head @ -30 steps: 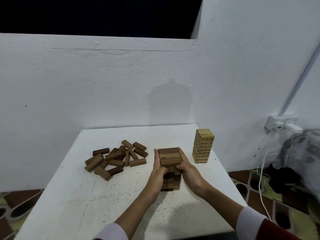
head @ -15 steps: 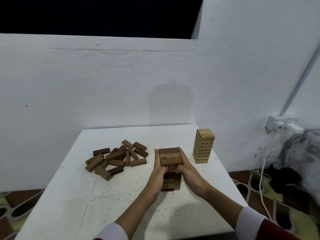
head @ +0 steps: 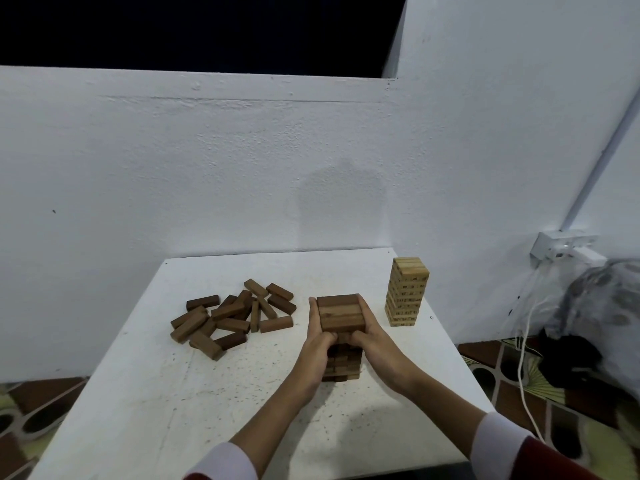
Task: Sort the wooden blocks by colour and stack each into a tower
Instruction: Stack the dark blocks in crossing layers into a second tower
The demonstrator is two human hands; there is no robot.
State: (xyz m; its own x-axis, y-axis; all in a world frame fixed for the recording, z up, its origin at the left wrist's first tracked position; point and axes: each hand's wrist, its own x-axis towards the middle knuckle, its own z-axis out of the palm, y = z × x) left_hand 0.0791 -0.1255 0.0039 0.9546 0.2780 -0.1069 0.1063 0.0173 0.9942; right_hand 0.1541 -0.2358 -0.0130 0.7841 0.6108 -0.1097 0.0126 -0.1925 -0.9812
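Since a second ago my left hand (head: 317, 336) and right hand (head: 372, 336) keep their grip squeezed round the dark tower (head: 341, 327) mid-tabletop (head: 214, 403), hardly shifting, so squaring continues while loose dark blocks (head: 235, 317) wait.

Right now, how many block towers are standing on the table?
2. The dark tower stands near the front, between both hands; the light tower stands behind it on the right.

the table (head: 180, 403) is white with small dark specks. the loose blocks (head: 232, 317) on it are dark brown, and so is the tower (head: 341, 313) between the hands. the other tower (head: 406, 292) is pale yellowish wood with dark marks. the wall (head: 207, 168) is white. the sleeves (head: 498, 441) are white over dark red.
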